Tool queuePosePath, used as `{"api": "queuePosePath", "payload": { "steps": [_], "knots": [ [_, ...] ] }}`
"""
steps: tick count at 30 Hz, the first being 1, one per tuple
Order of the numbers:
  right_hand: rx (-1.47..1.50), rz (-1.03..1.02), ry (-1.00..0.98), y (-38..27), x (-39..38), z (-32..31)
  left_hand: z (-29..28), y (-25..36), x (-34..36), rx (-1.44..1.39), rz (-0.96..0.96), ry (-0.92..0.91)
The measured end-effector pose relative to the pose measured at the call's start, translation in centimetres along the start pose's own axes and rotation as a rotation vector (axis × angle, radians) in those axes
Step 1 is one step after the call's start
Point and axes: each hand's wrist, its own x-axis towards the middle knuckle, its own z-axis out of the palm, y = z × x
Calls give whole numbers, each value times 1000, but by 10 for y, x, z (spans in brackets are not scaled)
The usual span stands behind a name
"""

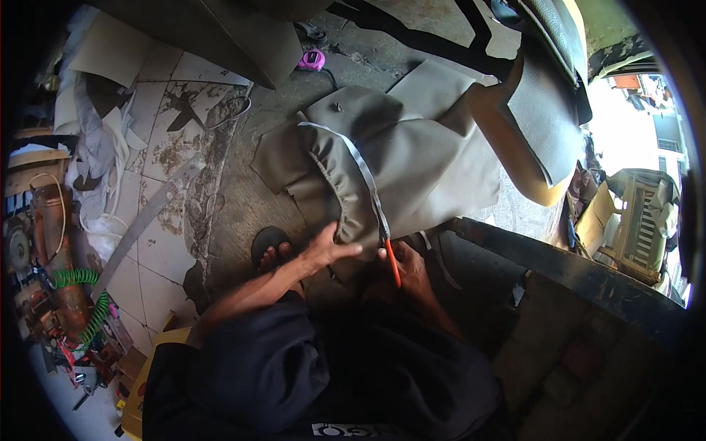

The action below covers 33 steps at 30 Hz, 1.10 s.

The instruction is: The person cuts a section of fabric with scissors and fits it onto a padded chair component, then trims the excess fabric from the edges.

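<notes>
A large brown-grey piece of leatherette is spread on the floor in front of me. Its left part has a gathered, puckered edge, and a narrow whitish strip curves across it toward my hands. My left hand rests at the near end of the gathered edge, open, thumb stretched out to the right. In my right hand is a slim tool with an orange handle, held by the near end of the strip. The fingers partly hide this tool, so its exact kind is unclear.
Beyond the leatherette lies a pink tape measure. A padded seat piece stands at the far right, above a dark metal beam. To the left are a metal ruler, a green coiled hose and scrap material.
</notes>
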Motion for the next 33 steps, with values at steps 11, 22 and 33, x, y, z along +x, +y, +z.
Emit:
{"api": "queuePosePath", "payload": {
  "steps": [11, 22, 33],
  "knots": [
    [352, 57, -46, -1, -23, 16, -12, 29, 57, -387, -207, 101],
    [204, 10, -41, 5, -14, 21, 13, 18, 40, -243, 83, 286],
    [238, 28, -86, 8, -12, 26, 3, 11, 31, -202, -4, 153]
  ]
}}
